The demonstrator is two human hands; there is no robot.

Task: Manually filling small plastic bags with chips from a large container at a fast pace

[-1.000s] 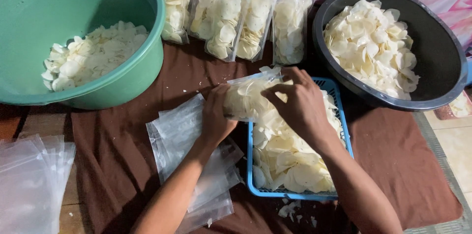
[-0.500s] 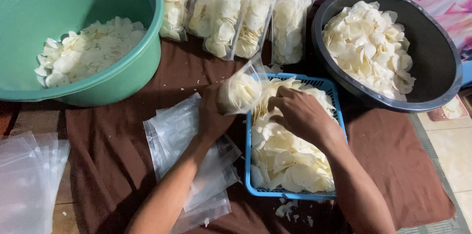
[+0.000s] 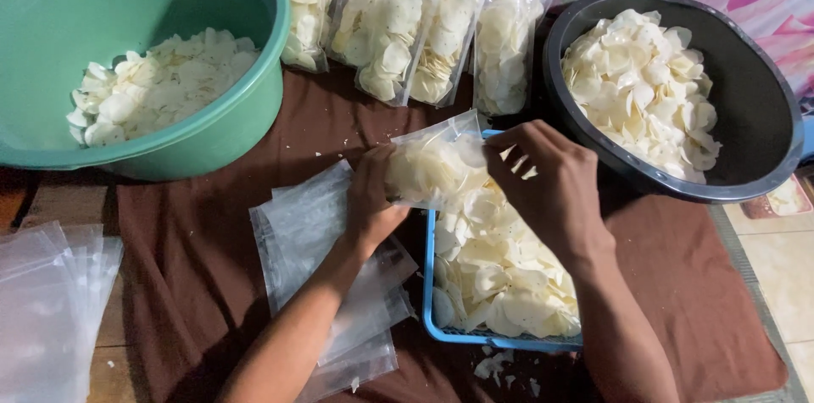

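- A loose pile of empty clear bags (image 3: 47,310) lies at the near left edge.
- A green basin (image 3: 212,127) sits far left on the brown cloth (image 3: 203,267), partly filled with pale chips.
- A second stack of empty bags (image 3: 314,233) lies on the cloth, just left of the blue basket (image 3: 437,331).
- The left hand (image 3: 373,200) is curled around the left side of a clear bag of chips (image 3: 432,167), holding it over the far end of the basket.
- Four filled bags (image 3: 407,30) lean in a row along the far edge.
- The right hand (image 3: 551,187) has its fingers bent down at the bag's open mouth, touching it; whether it pinches chips I cannot tell.
- The basket beneath is heaped with chips.
- A black basin (image 3: 755,115) of chips stands far right.
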